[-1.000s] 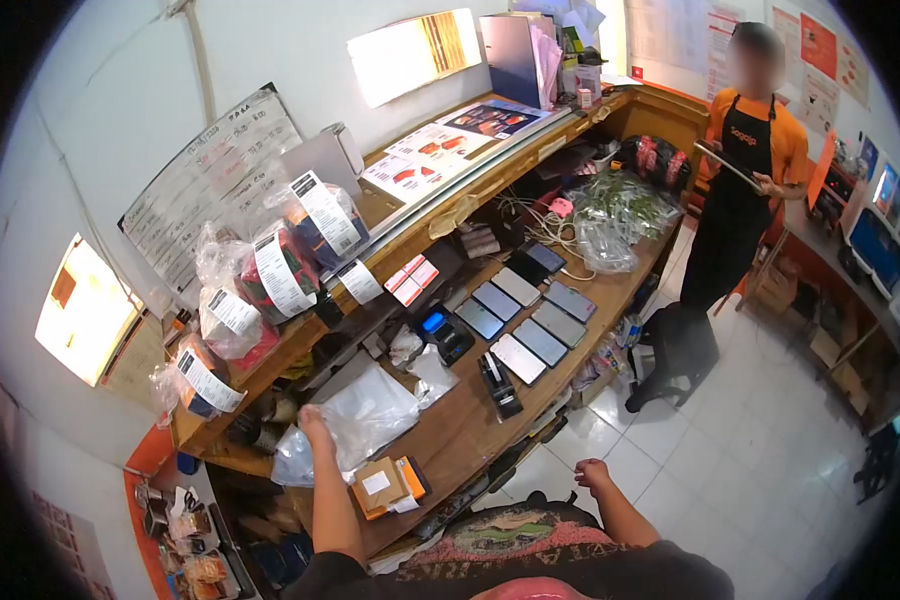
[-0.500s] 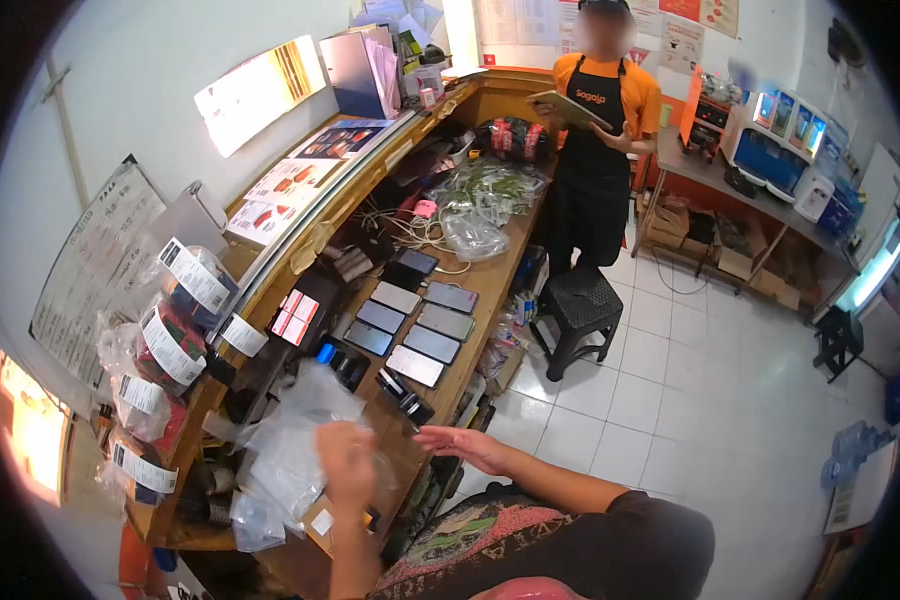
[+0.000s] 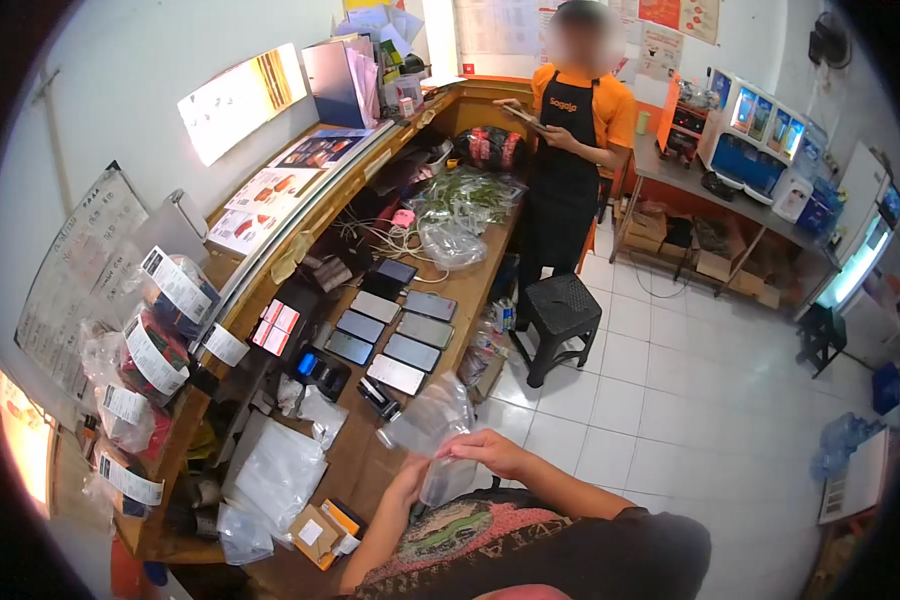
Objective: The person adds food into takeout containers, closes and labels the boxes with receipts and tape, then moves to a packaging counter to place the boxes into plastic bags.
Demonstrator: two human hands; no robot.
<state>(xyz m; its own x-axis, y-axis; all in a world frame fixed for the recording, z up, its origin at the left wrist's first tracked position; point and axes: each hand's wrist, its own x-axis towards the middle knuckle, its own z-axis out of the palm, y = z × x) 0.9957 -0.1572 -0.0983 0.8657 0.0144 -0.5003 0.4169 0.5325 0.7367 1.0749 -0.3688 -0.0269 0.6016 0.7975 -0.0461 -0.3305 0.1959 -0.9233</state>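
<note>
A clear plastic bag (image 3: 440, 425) is held up in front of my body, above the near edge of the wooden counter. My left hand (image 3: 410, 478) pinches it from the left. From the other side, my right hand (image 3: 488, 453) grips it with bent fingers, close to the left one. The bag's upper part flares out beyond my hands, and a lower part hangs beneath. More plastic bags (image 3: 278, 468) lie in a flat stack on the counter to the left. A black device (image 3: 378, 398) sits just beyond the held bag.
Several phones (image 3: 410, 352) lie in rows on the counter (image 3: 365, 440). Leafy greens in plastic (image 3: 460, 200) are farther along. Labelled packed bags (image 3: 155, 355) line the left ledge. A person (image 3: 575, 130) in a black apron holds a tablet-like object behind a black stool (image 3: 560, 310).
My left hand has moved right from over the plastic stack, and both hands have come together on a clear bag. The co-worker's held object has tilted flatter. The view has shifted slightly.
</note>
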